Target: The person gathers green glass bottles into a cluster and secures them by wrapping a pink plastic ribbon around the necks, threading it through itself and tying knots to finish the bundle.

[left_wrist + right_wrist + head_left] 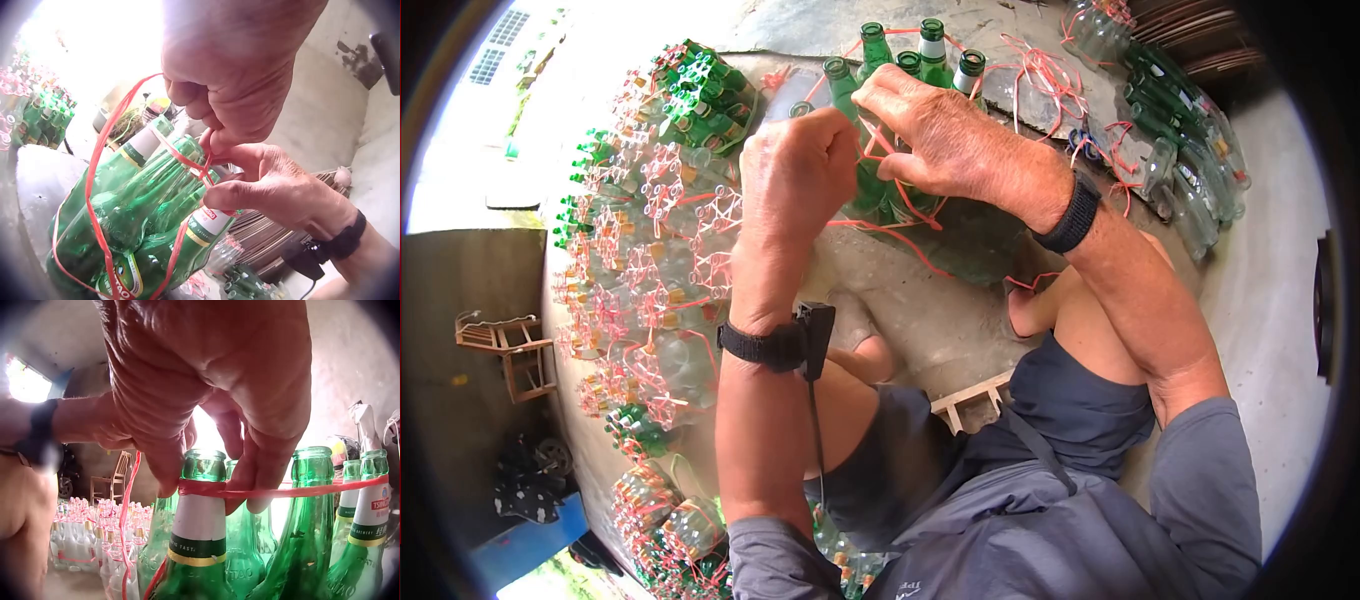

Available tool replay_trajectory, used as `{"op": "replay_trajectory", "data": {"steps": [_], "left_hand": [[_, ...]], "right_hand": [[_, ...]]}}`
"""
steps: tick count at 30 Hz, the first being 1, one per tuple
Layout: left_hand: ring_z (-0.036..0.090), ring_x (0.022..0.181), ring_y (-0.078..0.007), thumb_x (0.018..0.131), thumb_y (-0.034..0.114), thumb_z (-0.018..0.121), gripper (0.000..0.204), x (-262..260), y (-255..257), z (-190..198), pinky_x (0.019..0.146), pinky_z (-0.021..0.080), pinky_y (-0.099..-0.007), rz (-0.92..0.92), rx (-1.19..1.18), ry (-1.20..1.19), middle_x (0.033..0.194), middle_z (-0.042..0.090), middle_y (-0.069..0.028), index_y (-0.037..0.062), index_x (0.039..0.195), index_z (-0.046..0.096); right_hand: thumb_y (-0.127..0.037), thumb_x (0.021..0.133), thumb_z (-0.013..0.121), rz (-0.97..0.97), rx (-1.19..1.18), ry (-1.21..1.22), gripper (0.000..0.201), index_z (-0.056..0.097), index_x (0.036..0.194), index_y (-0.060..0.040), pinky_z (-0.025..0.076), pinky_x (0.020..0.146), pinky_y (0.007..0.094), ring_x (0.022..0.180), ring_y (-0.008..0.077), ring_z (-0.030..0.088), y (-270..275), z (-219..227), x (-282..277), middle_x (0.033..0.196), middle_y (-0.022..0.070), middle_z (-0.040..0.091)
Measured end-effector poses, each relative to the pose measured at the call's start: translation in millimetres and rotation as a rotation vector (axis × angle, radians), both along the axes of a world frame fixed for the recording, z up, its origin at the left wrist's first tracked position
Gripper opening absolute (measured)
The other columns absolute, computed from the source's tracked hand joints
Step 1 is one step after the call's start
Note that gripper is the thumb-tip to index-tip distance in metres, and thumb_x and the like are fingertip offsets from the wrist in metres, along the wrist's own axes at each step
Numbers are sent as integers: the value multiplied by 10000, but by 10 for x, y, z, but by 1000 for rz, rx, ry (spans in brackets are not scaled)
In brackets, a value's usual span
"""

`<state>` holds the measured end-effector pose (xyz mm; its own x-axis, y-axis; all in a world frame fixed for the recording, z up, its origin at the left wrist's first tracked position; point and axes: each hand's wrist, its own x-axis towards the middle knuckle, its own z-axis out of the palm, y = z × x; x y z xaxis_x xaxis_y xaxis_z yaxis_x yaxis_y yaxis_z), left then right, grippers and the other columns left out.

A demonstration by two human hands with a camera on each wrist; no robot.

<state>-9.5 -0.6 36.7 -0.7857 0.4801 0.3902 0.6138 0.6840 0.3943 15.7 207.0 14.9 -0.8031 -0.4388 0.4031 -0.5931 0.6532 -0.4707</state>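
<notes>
Several green glass beer bottles [312,519] stand in a bundle in front of the person. A pink plastic string [94,181] runs round their necks and down their sides. The left hand [795,180], fingers curled, grips a length of this string, which hangs from the fist in the left wrist view. Close beside it, the right hand [940,130] pinches the string with thumb and fingers over the bottle necks. In the right wrist view its fingertips [259,500] are right at the string, behind a bottle with a white neck label [200,519].
Clear bottles [670,270] tied with pink string fill the floor on the left, with a bundle of green bottles [705,95] behind. Loose pink string [1045,80] lies at the back right. More bottles [1190,150] lie near the right wall. A wooden chair [510,350] stands far left.
</notes>
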Motion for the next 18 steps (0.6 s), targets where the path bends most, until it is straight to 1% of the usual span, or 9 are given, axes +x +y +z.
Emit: {"op": "replay_trajectory", "data": {"steps": [1,3,4,6,7,9,12,17,18], "left_hand": [[716,671,-368,936,157,713,146,-33,2,0,646,558,-400,-1,-2,-2,759,701,-204,33,917,788],[713,641,-310,934,167,724,158,-102,5,-10,643,552,-389,0,-25,-22,739,702,-193,26,934,798],[713,641,-310,934,167,724,158,-130,5,-17,643,552,-389,1,-26,-24,739,702,-193,26,934,798],[669,604,-189,936,174,743,172,-176,1,-32,624,530,-364,19,-9,-115,698,694,-149,16,960,807],[669,604,-189,936,174,743,172,-195,-7,-40,624,530,-364,21,-11,-119,698,694,-149,16,960,807],[590,617,-91,933,181,768,187,-235,-21,-40,609,496,-326,27,22,-233,674,678,-79,6,980,814],[554,644,-62,926,183,788,197,-300,-71,11,608,472,-298,2,45,-340,685,672,-32,-1,988,821],[570,665,-67,921,192,800,211,-370,-135,33,637,473,-292,6,59,-450,702,686,-14,-4,996,829],[570,671,-65,922,193,801,211,-375,-140,32,646,474,-292,2,74,-471,705,687,-12,-3,996,831]], "right_hand": [[-87,795,827,2,0,-2,639,557,1361,34,558,992,475,1171,452,634,-3,6,9,1258,223,574],[-78,796,825,-2,-3,-18,643,553,1367,34,558,993,474,1171,451,634,-7,3,16,1260,223,572],[-69,797,823,-4,-2,-29,646,549,1372,35,559,993,473,1171,450,635,-9,2,12,1262,222,569],[-64,796,823,-6,-3,-20,648,547,1375,36,559,994,473,1174,448,635,-7,-15,4,1262,220,569],[-59,796,822,-8,-2,-10,651,546,1378,36,559,995,473,1176,446,636,-8,-23,7,1262,218,568],[-58,797,818,-7,-9,-36,649,546,1378,37,559,997,472,1178,444,637,-12,-7,22,1264,217,568],[-57,799,811,-7,-2,-52,646,546,1381,39,560,1002,467,1180,441,639,4,19,25,1271,216,568],[-56,803,790,6,22,-6,644,544,1389,45,563,1012,458,1190,437,640,22,-12,16,1293,216,567],[-49,791,771,12,-27,-3,554,566,1296,51,557,990,479,1173,449,638,22,-24,22,1262,228,568]]}}
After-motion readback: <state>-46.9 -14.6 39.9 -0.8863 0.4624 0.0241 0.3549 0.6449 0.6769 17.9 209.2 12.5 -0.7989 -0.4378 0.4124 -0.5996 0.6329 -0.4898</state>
